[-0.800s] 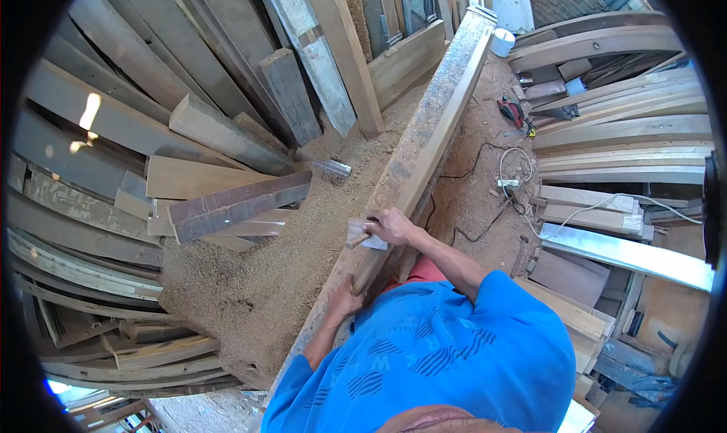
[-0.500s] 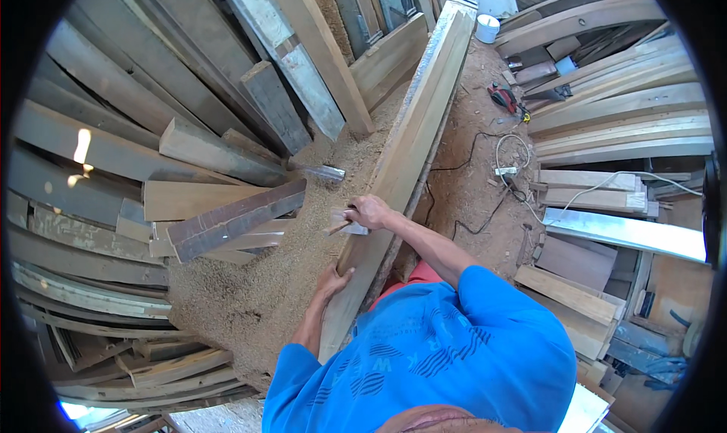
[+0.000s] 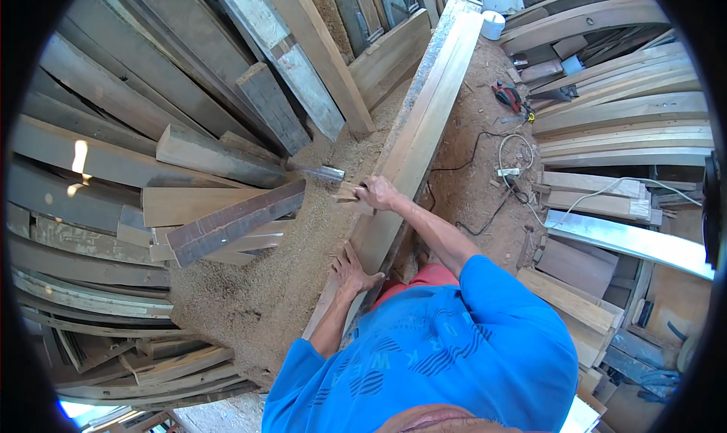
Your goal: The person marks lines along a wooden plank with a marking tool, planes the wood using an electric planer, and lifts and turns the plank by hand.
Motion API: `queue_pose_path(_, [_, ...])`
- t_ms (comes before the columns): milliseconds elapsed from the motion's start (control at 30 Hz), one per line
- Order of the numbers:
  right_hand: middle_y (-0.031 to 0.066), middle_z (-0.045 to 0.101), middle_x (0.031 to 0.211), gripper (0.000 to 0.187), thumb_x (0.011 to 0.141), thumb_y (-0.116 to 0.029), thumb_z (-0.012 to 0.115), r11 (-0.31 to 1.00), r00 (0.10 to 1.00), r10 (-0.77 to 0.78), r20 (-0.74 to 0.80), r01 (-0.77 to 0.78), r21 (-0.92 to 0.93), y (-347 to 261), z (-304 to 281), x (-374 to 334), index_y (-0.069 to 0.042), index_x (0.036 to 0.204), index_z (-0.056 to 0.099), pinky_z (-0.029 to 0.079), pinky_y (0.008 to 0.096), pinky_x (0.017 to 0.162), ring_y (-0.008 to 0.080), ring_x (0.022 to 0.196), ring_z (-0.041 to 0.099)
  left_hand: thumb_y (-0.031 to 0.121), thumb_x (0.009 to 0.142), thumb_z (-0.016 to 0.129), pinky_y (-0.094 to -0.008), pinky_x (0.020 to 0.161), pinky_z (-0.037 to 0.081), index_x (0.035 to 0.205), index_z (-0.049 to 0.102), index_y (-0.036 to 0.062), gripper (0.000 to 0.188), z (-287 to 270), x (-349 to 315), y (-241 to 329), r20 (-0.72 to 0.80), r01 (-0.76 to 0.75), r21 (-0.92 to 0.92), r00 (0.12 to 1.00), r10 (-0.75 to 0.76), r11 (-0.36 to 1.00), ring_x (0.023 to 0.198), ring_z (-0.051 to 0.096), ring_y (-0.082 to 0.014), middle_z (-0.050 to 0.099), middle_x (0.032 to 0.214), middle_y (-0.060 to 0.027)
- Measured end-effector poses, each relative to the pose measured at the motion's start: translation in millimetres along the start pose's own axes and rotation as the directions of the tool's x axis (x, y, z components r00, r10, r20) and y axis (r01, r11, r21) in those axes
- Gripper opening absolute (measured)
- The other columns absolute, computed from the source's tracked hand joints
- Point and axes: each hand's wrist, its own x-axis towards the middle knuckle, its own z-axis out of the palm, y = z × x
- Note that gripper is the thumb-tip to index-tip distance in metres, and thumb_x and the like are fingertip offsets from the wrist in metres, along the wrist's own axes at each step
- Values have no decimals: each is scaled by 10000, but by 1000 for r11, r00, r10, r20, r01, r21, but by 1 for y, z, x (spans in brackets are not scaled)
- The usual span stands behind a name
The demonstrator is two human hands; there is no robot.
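As the long, pale wooden beam (image 3: 425, 122) looks heavy, stiff, its edges are best gripped; left hand (image 3: 351, 274) spread, brown wooden block (image 3: 348, 191) held by right hand (image 3: 381, 193).

Pale printed letters (image 3: 387, 344), on blue shirt (image 3: 485, 334), partly legible

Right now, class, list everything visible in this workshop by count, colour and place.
Long board: 1, pale brown, under both hands
Small wooden piece: at least 1, brown, right hand
Sawdust: one spread, tan, left
Dark offcut: 1, reddish-brown, left
Left timber: many, brown and grey
Right timber: many, mostly pale
Tub: 1, white, board's far end
Tool: 1, red-black, right
Cords: several, black and white, right
Shirt: 1, blue, bottom
Left hand: 1, bare, on board
Right hand: 1, bare, gripping piece
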Motion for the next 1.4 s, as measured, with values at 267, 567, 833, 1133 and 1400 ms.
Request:
queue_pose_path(267, [258, 702, 839, 474, 865, -413, 599, 950, 839, 284, 465, -313, -16, 17, -6, 14, 42, 931, 715, 573, 448, 738, 391, 757, 705, 431, 527, 917, -673, 1093, 218, 1612, -36, 227, 1458, 23, 10, 4, -73, 58, -7, 996, -58, 998, 1383, 251, -532, 184, 1535, -335])
queue_pose_path(567, [200, 702, 1115, 523, 913, -370, 574, 937, 994, -1, 111, -37, 346, 75, -24, -54, 36, 1237, 631, 512, 381, 917, 274, 1052, 665, 342, 516, 937, -678, 1075, 209, 1611, -30, 272, 1462, 20, 8, 38, 99, 115, -61, 989, -109, 991, 1367, 273, -525, 207, 1503, -356])
queue_pose_path(833, [37, 711, 1018, 358, 973, -311, 628, 34, 843, 338, 420, -456, 889, 165, -61, -153, -50, 1218, 647, 547, 343, 774, 143, 852, 681, 360, 533, 929, -772, 1068, 121, 1612, 67, 199, 1390, 66, 10, 59, -329, -3, 22, 944, 10, 1000, 1388, 105, -659, 103, 1527, -414])
queue_pose_path(1133, [68, 683, 873, 288, 1021, -356, 517, -393, 814, 156, 560, -469, 791, 194, -31, -140, -107, 1098, 641, 542, 406, 707, 185, 718, 636, 320, 572, 912, -771, 1033, 195, 1611, 92, 186, 1330, 59, 16, 55, -216, 20, 68, 976, -5, 998, 1332, 229, -621, 141, 1505, -408])
queue_pose_path(1400, [82, 645, 809, 297, 1009, -377, 525, -480, 830, 27, 556, -477, 736, 200, -25, -138, -104, 1012, 642, 537, 423, 724, 204, 653, 599, 373, 536, 918, -704, 1050, 231, 1607, 109, 296, 1344, 49, 18, 44, -166, -6, 9, 986, 8, 1000, 1320, 281, -557, 166, 1523, -340])
